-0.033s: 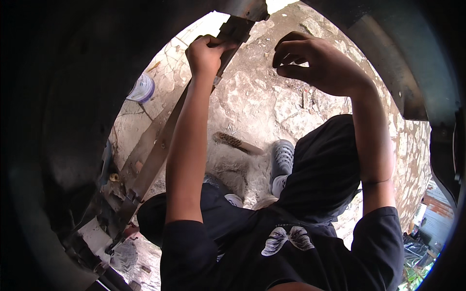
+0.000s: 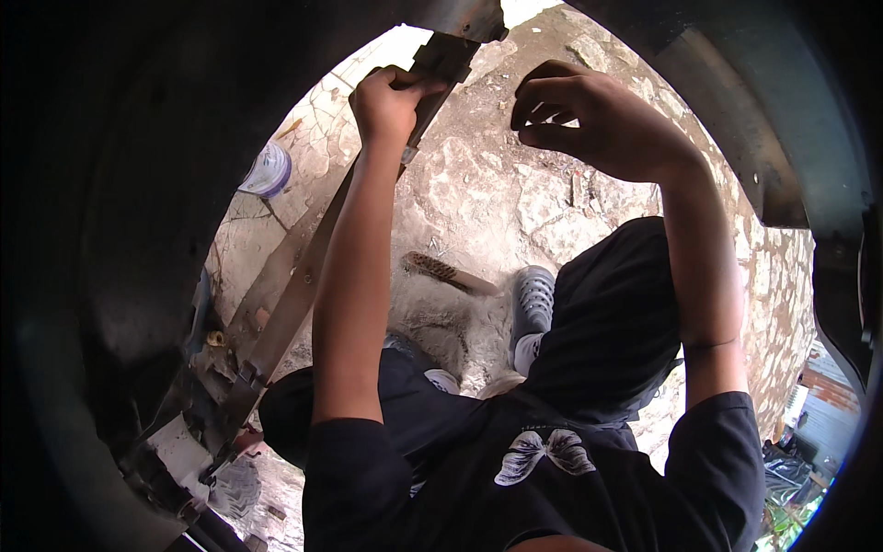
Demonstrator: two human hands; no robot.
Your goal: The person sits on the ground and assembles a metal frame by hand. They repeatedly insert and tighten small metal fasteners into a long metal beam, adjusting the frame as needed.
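Note:
My left hand (image 2: 384,106) is closed around the edge of a long dark metal bar (image 2: 317,253), near its upper end. The bar slants from the lower left up to a rusty metal part (image 2: 464,18) at the top. My right hand (image 2: 602,127) hangs in the air to the right of the bar, touching nothing I can see. Its fingers are loosely curled, with a gap between them and the thumb. Below and between my arms, a wooden-handled brush (image 2: 451,273) lies on the dusty ground.
Dark curved metal surrounds the view, with a panel (image 2: 736,120) at upper right. A white and purple bucket (image 2: 269,171) stands left of the bar. My grey shoe (image 2: 533,299) rests on stony ground (image 2: 460,193). Corrugated sheets (image 2: 828,405) show at far right.
My right hand has shifted very slightly left. My left hand keeps its hold on the metal bar.

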